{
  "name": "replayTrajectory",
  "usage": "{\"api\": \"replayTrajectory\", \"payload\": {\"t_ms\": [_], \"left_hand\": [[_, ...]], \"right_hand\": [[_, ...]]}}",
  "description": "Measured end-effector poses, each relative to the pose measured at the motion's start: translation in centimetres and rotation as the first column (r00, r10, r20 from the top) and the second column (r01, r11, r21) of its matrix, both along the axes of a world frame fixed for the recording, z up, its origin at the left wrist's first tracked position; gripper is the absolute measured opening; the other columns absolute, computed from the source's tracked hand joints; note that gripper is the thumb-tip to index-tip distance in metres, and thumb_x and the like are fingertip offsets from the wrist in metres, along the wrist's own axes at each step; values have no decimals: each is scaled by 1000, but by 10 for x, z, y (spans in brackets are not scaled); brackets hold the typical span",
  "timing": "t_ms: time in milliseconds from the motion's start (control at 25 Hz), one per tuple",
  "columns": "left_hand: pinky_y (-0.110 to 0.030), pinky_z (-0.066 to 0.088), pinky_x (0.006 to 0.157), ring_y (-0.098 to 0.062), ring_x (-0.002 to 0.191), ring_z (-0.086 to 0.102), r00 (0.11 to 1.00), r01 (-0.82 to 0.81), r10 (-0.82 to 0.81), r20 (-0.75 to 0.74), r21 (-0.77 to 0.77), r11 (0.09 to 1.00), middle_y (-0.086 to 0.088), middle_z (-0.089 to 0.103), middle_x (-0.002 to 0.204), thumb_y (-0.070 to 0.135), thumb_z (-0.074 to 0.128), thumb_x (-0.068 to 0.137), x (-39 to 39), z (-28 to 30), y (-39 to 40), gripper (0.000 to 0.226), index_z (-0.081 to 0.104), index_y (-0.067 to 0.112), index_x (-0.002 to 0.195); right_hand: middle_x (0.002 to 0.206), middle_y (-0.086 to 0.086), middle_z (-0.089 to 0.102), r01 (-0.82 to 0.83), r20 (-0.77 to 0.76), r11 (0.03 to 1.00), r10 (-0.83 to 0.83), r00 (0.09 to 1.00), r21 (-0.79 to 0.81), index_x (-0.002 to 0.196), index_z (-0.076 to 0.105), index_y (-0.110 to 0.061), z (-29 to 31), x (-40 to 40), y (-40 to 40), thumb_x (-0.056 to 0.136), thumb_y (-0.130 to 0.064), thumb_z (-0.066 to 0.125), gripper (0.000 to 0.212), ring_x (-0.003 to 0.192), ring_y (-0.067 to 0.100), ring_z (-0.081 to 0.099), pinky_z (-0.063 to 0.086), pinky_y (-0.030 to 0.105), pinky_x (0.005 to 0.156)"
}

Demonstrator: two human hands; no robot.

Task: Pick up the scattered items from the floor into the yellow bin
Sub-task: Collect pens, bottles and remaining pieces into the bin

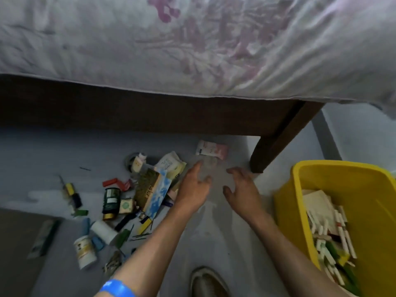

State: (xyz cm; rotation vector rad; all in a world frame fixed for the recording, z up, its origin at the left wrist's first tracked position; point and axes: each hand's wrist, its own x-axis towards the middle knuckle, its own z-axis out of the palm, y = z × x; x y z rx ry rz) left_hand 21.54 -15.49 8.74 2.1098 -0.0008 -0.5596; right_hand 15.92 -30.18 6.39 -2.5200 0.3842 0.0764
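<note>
The yellow bin (300,189) stands at the right on the floor, partly filled with white sticks and packets. A pile of scattered items lies at centre left: a gold and blue box (154,189), a dark green bottle (110,200), a white jar (84,251), a white roll (104,231) and a pink and white packet (212,150). My left hand (194,189) reaches forward beside the box, fingers fairly straight, its tips at a blurred clear wrapper (206,167). My right hand (241,187) hovers spread above bare floor, holding nothing.
A bed with a floral cover (192,50) overhangs the far side, and its dark wooden leg (270,146) stands between the pile and the bin. My shoe (207,284) is at the bottom centre. A dark mat (19,243) lies at the lower left.
</note>
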Motion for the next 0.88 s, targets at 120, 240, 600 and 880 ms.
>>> {"api": "replayTrajectory", "payload": {"t_ms": [120,240,600,880], "left_hand": [[-42,40,104,-30,132,42,978,126,-157,140,208,970,-10,43,148,25,55,91,28,-40,25,66,28,24,151],[-42,37,104,-33,133,38,945,202,-285,161,398,895,-13,39,148,28,54,91,48,-74,50,70,21,22,153],[-33,39,102,-27,119,50,970,68,-95,223,124,990,-9,59,126,8,61,86,34,-95,75,45,55,13,131],[-41,43,100,-29,121,49,928,76,-178,326,303,950,-6,55,131,11,64,76,5,-83,79,59,52,20,133]], "right_hand": [[154,8,30,-109,-167,987,89,982,-117,146,33,-19,-53,68,4,85,-35,66,71,129,32,43,43,41,101],[163,7,2,-150,-317,964,75,945,-220,154,9,-28,-96,131,-2,80,-46,71,98,141,38,24,38,52,103],[128,15,53,-163,-169,898,102,980,-409,128,51,-19,-134,132,41,82,-37,68,53,108,35,55,48,35,82],[70,-17,68,411,-110,714,-430,896,567,79,69,-33,-90,67,64,69,-28,76,13,64,13,66,58,37,49]]}}
